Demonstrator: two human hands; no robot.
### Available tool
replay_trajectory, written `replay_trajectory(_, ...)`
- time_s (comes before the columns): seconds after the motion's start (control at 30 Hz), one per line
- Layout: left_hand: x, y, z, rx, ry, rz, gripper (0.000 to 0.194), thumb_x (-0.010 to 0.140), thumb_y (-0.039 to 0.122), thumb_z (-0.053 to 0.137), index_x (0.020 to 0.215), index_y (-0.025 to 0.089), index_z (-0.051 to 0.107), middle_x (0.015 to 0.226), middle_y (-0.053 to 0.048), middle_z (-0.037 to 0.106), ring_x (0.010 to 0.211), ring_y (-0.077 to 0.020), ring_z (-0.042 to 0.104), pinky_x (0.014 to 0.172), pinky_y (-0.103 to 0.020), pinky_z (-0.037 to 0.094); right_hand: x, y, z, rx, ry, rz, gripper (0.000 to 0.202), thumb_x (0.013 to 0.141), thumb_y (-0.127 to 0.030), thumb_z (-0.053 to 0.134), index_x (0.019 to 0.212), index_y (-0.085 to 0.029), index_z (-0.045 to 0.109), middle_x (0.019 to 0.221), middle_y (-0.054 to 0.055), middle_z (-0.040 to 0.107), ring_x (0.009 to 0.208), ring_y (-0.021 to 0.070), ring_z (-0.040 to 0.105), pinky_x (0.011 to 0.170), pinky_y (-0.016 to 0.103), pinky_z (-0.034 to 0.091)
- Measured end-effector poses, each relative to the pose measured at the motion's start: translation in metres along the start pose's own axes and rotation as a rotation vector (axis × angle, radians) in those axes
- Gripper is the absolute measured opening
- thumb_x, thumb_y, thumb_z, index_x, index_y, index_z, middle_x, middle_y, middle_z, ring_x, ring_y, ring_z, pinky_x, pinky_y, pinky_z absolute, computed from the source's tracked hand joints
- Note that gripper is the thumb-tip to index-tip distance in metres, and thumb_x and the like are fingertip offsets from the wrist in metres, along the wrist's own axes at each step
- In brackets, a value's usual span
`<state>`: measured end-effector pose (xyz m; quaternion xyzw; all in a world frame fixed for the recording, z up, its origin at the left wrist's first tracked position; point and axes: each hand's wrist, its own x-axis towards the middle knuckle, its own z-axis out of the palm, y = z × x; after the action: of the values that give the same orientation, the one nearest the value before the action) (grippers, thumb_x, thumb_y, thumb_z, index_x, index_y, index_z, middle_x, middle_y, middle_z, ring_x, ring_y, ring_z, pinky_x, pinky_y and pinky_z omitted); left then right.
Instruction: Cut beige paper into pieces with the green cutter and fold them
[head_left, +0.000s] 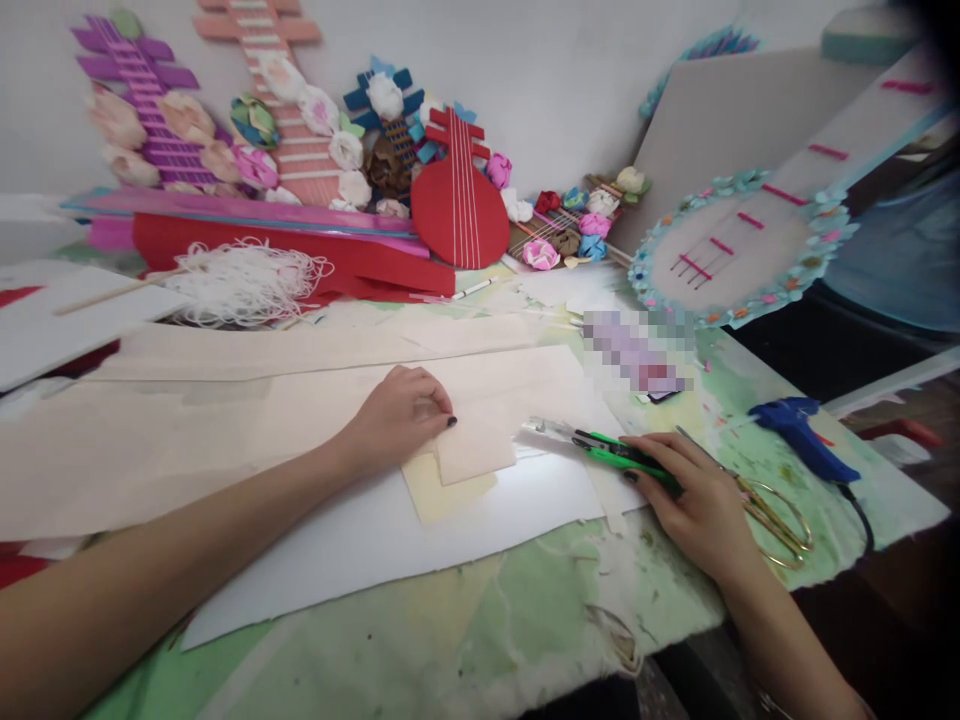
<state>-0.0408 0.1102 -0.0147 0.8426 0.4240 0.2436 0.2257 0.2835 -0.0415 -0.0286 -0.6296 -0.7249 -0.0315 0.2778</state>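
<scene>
My left hand rests over the white board, its fingers curled and thumb tip at the upper left corner of a small pale pink paper piece. That piece seems pinched there, though the curled fingers partly hide the grip. A yellowish paper piece lies partly beneath it. In my right hand is a green and black utility knife, its tip pointing left, just short of the pink piece. Gold-handled scissors lie on the table beside my right hand, their blades partly hidden behind it.
A blue glue gun lies at the right edge. Behind are a tangle of white string, a red lute-shaped craft and a flower-edged instrument craft. Cream sheets cover the left. A blurred phone-like item lies beyond the knife.
</scene>
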Motion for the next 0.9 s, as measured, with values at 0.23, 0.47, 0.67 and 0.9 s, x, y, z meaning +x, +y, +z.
replay_trajectory(0.23,0.002,-0.013,0.009,0.152,0.060,0.159,0.021,0.077,0.039,0.068,0.088,0.021,0.066,0.107,-0.008,0.062,0.111,-0.0286,0.048,0.103,-0.050,0.033,0.000,0.004,0.000,0.028,-0.006,-0.016,0.027,0.090,-0.026,0.053,0.116,-0.022,0.062,0.110,0.009,0.061,0.100,0.0246,0.061,0.086,0.041,0.051)
replay_trajectory(0.47,0.007,-0.005,0.002,0.019,-0.013,-0.051,0.008,0.073,0.027,0.066,0.069,0.020,0.067,0.115,-0.006,0.061,0.115,-0.0283,0.048,0.103,-0.049,0.036,0.000,0.006,0.000,0.044,-0.013,-0.020,0.027,0.091,-0.025,0.053,0.116,-0.022,0.062,0.111,0.009,0.061,0.102,0.0244,0.060,0.088,0.041,0.050)
replay_trajectory(0.67,0.015,0.000,-0.019,-0.262,0.028,-0.093,0.021,0.071,0.039,0.066,0.071,0.018,0.063,0.109,-0.008,0.067,0.104,-0.0245,0.061,0.089,-0.040,0.046,0.000,0.005,0.002,0.030,-0.002,-0.029,0.026,0.091,-0.025,0.053,0.115,-0.021,0.062,0.110,0.010,0.062,0.101,0.0248,0.060,0.088,0.042,0.050)
replay_trajectory(0.9,0.041,-0.009,-0.033,-0.217,0.047,-0.109,0.026,0.068,0.043,0.069,0.072,0.018,0.067,0.091,-0.007,0.072,0.087,-0.0214,0.065,0.075,-0.033,0.048,0.000,0.006,0.004,0.005,0.006,-0.026,0.025,0.091,-0.025,0.051,0.113,-0.021,0.062,0.109,0.010,0.062,0.101,0.0250,0.060,0.087,0.041,0.050)
